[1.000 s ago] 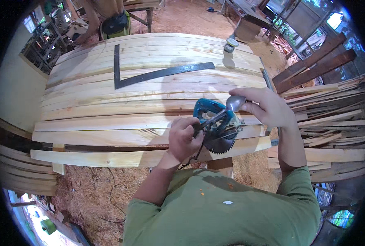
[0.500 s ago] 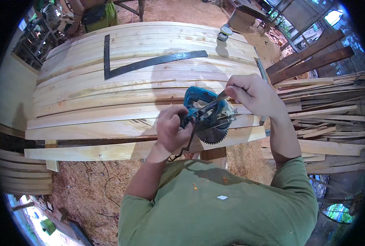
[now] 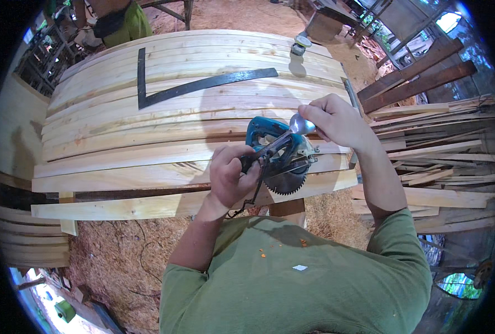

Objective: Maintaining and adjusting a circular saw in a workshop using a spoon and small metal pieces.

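A teal circular saw [image 3: 258,129] rests on the planks near the front edge, its toothed blade [image 3: 285,182] toward me. My left hand [image 3: 229,173] is closed on the saw's near left part; what its fingers press is partly hidden. In my right hand [image 3: 333,119], pinched between thumb and fingers, is a shiny spoon [image 3: 301,124] held by its rounded bowl. A slim straight part, apparently its handle, slants down over the saw's body toward my left hand. A dark cord [image 3: 257,189] hangs beside my left fingers.
Pale planks [image 3: 102,133] lie side by side before me, bearing a dark metal square [image 3: 208,83] and a small jar-like container [image 3: 300,45]. Offcuts [image 3: 436,161] are heaped at right. Wood shavings [image 3: 108,261] cover the ground. Another person [image 3: 119,22] stands at far left.
My right hand has turned and shifted slightly left, so the spoon's shiny bowl now shows. My left hand stays closed at the saw. The whole view has shifted slightly.
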`<state>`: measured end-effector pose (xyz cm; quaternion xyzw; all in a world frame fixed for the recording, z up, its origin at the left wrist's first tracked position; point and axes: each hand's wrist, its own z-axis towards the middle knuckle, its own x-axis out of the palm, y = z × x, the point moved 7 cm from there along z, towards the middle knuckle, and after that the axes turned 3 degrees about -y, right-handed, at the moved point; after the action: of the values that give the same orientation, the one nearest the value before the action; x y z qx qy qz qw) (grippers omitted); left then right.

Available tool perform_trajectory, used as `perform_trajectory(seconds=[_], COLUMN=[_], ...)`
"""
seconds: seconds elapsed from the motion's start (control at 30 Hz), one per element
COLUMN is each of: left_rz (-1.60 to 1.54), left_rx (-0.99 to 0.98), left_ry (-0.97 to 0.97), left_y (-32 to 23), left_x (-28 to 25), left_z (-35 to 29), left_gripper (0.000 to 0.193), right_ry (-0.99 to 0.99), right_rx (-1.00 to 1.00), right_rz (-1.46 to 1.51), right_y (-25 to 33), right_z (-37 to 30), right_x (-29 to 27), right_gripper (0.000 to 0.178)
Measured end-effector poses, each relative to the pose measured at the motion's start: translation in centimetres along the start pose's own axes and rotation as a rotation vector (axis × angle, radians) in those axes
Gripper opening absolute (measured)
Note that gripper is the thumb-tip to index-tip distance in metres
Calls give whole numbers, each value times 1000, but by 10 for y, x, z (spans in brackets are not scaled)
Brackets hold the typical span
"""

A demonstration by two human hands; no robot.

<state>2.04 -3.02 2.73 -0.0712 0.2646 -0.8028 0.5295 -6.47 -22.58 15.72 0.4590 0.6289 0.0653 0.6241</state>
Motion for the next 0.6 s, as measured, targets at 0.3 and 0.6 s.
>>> perform_trajectory(seconds=[0.3, 0.6], left_rz=[12, 40], left_rx=[-91, -84], left_ry=[3, -4], left_y=[8, 3], left_x=[4, 2], left_z=[-7, -1], left_gripper=[34, 31], right_ry=[-85, 99], right_rx=[-474, -476], right_rz=[20, -212], right_y=[10, 4], right_z=[-3, -4], right_x=[9, 6], right_gripper=[25, 50])
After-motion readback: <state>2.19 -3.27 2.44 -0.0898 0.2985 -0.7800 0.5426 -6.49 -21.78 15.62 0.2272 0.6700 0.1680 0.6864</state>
